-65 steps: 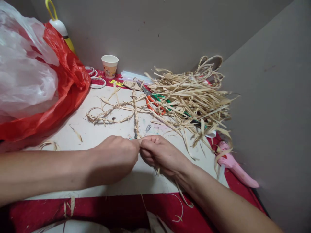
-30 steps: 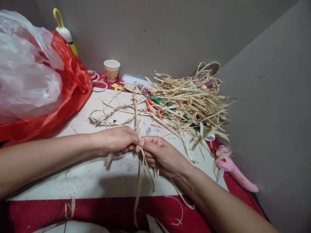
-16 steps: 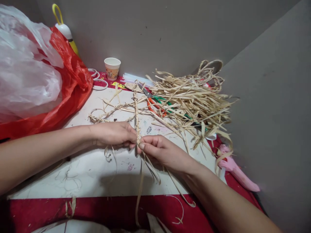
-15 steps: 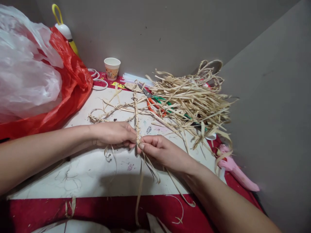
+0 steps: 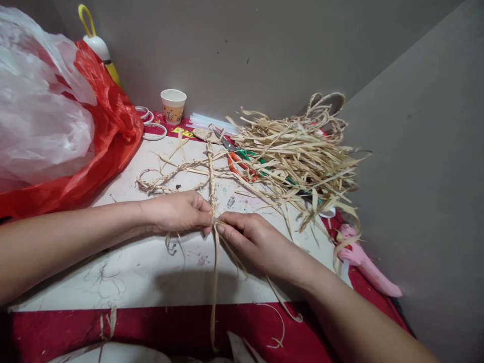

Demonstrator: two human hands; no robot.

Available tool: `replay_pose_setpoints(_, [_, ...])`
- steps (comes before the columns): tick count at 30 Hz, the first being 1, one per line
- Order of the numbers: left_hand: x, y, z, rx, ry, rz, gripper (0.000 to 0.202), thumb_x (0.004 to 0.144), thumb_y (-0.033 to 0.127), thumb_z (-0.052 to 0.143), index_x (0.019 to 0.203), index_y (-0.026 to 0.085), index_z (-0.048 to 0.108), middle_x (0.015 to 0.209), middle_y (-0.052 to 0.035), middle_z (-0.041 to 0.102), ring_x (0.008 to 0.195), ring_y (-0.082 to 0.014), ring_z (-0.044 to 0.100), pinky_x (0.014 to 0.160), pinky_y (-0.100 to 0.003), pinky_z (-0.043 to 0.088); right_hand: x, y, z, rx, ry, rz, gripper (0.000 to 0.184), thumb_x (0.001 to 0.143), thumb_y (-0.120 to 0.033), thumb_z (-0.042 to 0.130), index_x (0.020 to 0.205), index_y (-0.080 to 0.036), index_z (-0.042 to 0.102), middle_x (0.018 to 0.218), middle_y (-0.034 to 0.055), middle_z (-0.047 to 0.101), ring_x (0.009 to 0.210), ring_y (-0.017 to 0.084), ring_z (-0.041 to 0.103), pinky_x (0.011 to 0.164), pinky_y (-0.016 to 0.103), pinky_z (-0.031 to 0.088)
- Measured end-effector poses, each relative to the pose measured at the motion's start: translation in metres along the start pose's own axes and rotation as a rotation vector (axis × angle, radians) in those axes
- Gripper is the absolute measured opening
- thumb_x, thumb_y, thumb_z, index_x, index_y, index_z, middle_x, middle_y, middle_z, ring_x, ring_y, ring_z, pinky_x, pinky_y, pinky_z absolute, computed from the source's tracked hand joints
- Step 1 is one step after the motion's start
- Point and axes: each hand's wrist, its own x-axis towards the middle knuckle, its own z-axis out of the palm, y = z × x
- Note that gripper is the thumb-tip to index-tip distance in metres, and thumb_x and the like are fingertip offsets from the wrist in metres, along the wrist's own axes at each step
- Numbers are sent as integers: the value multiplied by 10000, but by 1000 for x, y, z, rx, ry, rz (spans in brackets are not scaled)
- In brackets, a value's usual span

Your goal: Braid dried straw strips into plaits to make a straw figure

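Note:
A thin straw braid (image 5: 211, 174) runs from the far side of the white board (image 5: 143, 272) toward me. Both hands meet at its near end. My left hand (image 5: 177, 212) is closed, pinching the braid's end and some loose strands from the left. My right hand (image 5: 255, 242) is closed too, pinching other strands from the right. Loose flat straw strips (image 5: 216, 282) hang down from the pinch toward the red cloth (image 5: 170, 327). A second twisted braid (image 5: 166, 179) loops to the left on the board.
A heap of dried straw (image 5: 298, 156) covers orange-handled scissors (image 5: 238, 161) at the right. A pink glue gun (image 5: 365, 264) lies by the right wall. Red and clear plastic bags (image 5: 56, 126) fill the left. A paper cup (image 5: 173, 106) and white rings (image 5: 153, 132) stand at the back.
My hands have moved a little away from me along the board, still pinched at the braid's end. Loose strands that were hidden under the hands now hang down toward me.

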Motion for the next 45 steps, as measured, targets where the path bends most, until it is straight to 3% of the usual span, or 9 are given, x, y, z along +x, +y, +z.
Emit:
replay_pose_setpoints(4, [-1, 1, 1, 101, 18, 25, 189, 777, 263, 478, 637, 158, 551, 420, 82, 334, 375, -46, 235, 381, -199, 166, 0, 1, -2, 47, 35, 61, 263, 867, -275, 476, 625, -178, 513, 569, -11, 450, 538, 109, 377, 513, 238, 294])
replay_pose_setpoints(8, [-4, 2, 5, 93, 52, 51, 249, 782, 274, 487, 558, 171, 447, 437, 75, 336, 388, -42, 261, 388, -189, 201, 1, -2, 3, 507, -31, 237, 267, 828, -318, 494, 597, -184, 484, 435, -59, 388, 381, 71, 313, 408, 217, 247])
replay_pose_setpoints(12, [-5, 2, 8, 94, 71, 34, 232, 795, 288, 466, 609, 162, 522, 428, 74, 342, 376, -50, 267, 377, -194, 193, 0, -9, 15, 837, -66, 381, 259, 824, -368, 475, 667, -172, 540, 374, -57, 461, 289, 73, 359, 345, 196, 233])
replay_pose_setpoints(18, [-3, -1, 11, 10, 71, 49, 264, 778, 263, 463, 532, 168, 466, 431, 63, 344, 391, -49, 268, 386, -207, 184, -7, -10, 32, 448, 105, 284, 288, 846, -267, 423, 579, -183, 491, 493, -2, 548, 433, 90, 447, 448, 214, 329])
replay_pose_setpoints(22, [-3, -2, 12, -10, 80, 70, 342, 797, 308, 470, 495, 176, 381, 431, 65, 308, 400, -45, 244, 395, -212, 186, -8, -8, 32, 1, 163, 164, 299, 853, -251, 420, 560, -193, 432, 499, 3, 480, 471, 107, 390, 504, 253, 286])
replay_pose_setpoints(27, [-4, -1, 14, -28, 116, 35, 329, 792, 328, 502, 515, 173, 416, 416, 69, 332, 383, -43, 264, 386, -202, 194, -12, -14, 35, -209, 154, 126, 210, 847, -225, 466, 645, -188, 515, 552, 34, 525, 470, 121, 379, 520, 284, 238])
replay_pose_setpoints(34, [-3, -1, 11, -46, 82, 16, 219, 774, 333, 542, 689, 141, 602, 437, 69, 390, 380, -48, 289, 383, -187, 191, -32, -36, 14, -80, -113, -37, 363, 882, -325, 503, 554, -179, 450, 488, -34, 415, 439, 71, 280, 449, 225, 237])
replay_pose_setpoints(40, [-3, 3, 6, -120, 16, 48, 157, 772, 260, 554, 716, 127, 616, 415, 96, 331, 367, -34, 217, 375, -183, 143, -13, -20, -11, 88, 433, 111, 323, 884, -339, 478, 612, -167, 507, 546, -14, 478, 523, 98, 422, 516, 230, 326])
replay_pose_setpoints(45, [-3, 3, 4, -140, -42, 68, 161, 808, 225, 516, 747, 123, 626, 459, 81, 394, 379, -32, 228, 381, -178, 154, 8, 0, 0, 639, 75, 235, 257, 825, -414, 578, 826, -158, 557, 694, 12, 575, 617, 118, 529, 572, 233, 419])
